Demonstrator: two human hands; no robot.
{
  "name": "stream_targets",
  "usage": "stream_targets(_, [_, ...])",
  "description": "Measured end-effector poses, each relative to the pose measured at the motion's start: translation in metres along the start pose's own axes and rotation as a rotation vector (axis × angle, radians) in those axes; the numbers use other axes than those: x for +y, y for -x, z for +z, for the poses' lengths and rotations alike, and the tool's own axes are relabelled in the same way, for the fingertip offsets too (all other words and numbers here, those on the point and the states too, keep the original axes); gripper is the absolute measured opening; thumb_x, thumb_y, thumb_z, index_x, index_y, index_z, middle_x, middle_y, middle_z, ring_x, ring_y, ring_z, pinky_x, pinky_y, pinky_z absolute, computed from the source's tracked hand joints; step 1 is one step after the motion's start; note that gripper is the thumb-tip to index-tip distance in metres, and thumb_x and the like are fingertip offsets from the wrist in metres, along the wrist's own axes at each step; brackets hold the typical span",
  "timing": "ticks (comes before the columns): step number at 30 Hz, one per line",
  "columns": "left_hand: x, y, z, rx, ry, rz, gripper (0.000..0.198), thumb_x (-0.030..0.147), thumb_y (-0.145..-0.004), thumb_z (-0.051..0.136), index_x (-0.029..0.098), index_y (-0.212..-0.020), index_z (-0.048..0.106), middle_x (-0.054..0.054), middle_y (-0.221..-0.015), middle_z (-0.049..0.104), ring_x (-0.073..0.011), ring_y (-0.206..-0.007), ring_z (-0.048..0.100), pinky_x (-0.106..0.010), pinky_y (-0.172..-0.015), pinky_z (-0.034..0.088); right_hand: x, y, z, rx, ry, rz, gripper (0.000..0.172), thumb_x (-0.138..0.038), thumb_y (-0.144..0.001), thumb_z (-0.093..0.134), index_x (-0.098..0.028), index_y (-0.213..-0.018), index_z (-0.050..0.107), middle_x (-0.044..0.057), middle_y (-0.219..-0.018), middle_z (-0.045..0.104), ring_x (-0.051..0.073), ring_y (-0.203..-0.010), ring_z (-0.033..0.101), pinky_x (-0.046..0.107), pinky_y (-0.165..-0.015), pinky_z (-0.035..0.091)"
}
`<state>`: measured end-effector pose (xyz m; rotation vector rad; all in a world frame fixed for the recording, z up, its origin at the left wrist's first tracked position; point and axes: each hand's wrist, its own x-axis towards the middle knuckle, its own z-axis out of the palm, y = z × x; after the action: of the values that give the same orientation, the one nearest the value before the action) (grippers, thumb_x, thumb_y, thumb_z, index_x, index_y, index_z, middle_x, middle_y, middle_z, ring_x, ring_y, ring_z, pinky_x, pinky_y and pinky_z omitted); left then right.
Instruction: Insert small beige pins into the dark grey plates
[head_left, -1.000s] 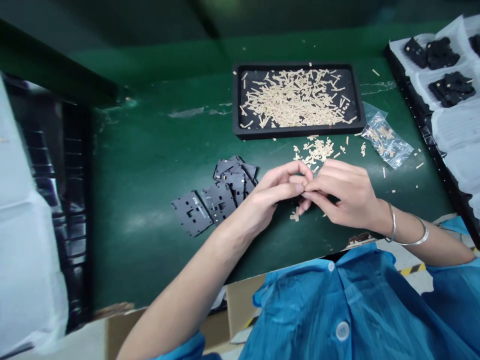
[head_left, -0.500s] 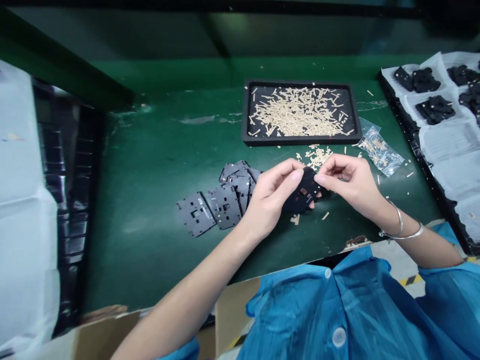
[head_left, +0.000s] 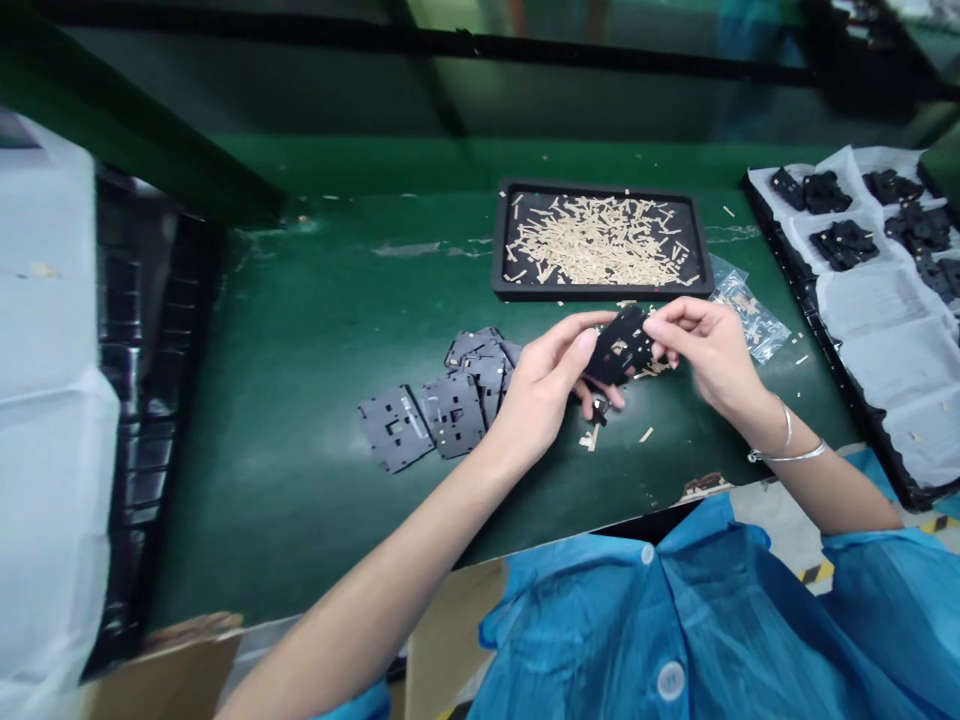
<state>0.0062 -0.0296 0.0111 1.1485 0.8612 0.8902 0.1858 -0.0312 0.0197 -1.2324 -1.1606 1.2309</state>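
Observation:
Between thumb and fingers, my left hand [head_left: 551, 375] grips a thin black plastic plate [head_left: 619, 348] with small cut-outs, held tilted over the green table. My right hand [head_left: 705, 345] is at the plate's upper right edge, thumb and forefinger pinched together; whatever sits between them is too small to make out. A small dark piece [head_left: 601, 411] shows under my left fingertips. Left of that hand, several similar black plates [head_left: 395, 428] lie overlapping on the table. Pale strips [head_left: 592, 437] are scattered below the held plate.
A black tray [head_left: 498, 270] full of pale strips stands behind my hands. A clear plastic bag [head_left: 757, 318] lies to its right. On the far right, a white-lined tray [head_left: 870, 318] holds black parts. More trays [head_left: 124, 400] with white sheeting stand at the left.
The held plate has been turned and raised slightly, showing more of its face. My right hand has shifted a little off its upper edge. The camera view has tilted upward.

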Motion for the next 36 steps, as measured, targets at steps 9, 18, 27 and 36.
stream_targets(9, [-0.005, -0.012, -0.014, 0.338, -0.112, 0.275, 0.032, 0.033, -0.082, 0.058, 0.018, -0.110, 0.054, -0.011, -0.110, 0.061, -0.0184, -0.091, 0.061, -0.021, -0.052, 0.050, -0.020, -0.087, -0.007, 0.323, 0.558, -0.452, 0.005, -0.017, -0.080, 0.065, -0.016, -0.080, 0.070, 0.001, -0.071, 0.069, 0.012, -0.063, 0.063, 0.029, -0.064, 0.052])
stream_targets(18, [-0.003, -0.015, -0.016, 0.322, -0.235, 0.247, 0.030, 0.025, -0.080, 0.054, 0.017, -0.109, 0.052, -0.011, -0.111, 0.061, -0.0191, -0.092, 0.060, -0.023, -0.054, 0.047, -0.004, -0.124, -0.020, 0.469, 1.053, -0.392, 0.034, -0.021, -0.083, 0.061, -0.019, -0.117, 0.065, 0.004, -0.088, 0.075, 0.022, -0.081, 0.069, 0.037, -0.080, 0.052])
stream_targets(27, [-0.003, -0.012, -0.011, 0.294, -0.240, 0.253, 0.028, 0.022, -0.081, 0.053, 0.018, -0.108, 0.053, -0.010, -0.108, 0.062, -0.0184, -0.091, 0.061, -0.024, -0.055, 0.045, -0.008, -0.026, -0.012, -0.268, 0.848, -0.406, 0.007, -0.019, -0.080, 0.068, -0.020, -0.083, 0.073, 0.003, -0.083, 0.074, 0.017, -0.076, 0.067, 0.029, -0.067, 0.050])
stream_targets(36, [-0.003, -0.013, -0.013, 0.297, -0.215, 0.270, 0.025, 0.024, -0.081, 0.056, 0.017, -0.105, 0.057, -0.008, -0.104, 0.065, -0.0176, -0.092, 0.061, -0.024, -0.059, 0.046, 0.004, -0.003, 0.012, -0.750, 0.961, -0.398, 0.007, -0.012, -0.080, 0.069, -0.018, -0.083, 0.067, 0.004, -0.083, 0.066, 0.018, -0.085, 0.059, 0.031, -0.078, 0.047])
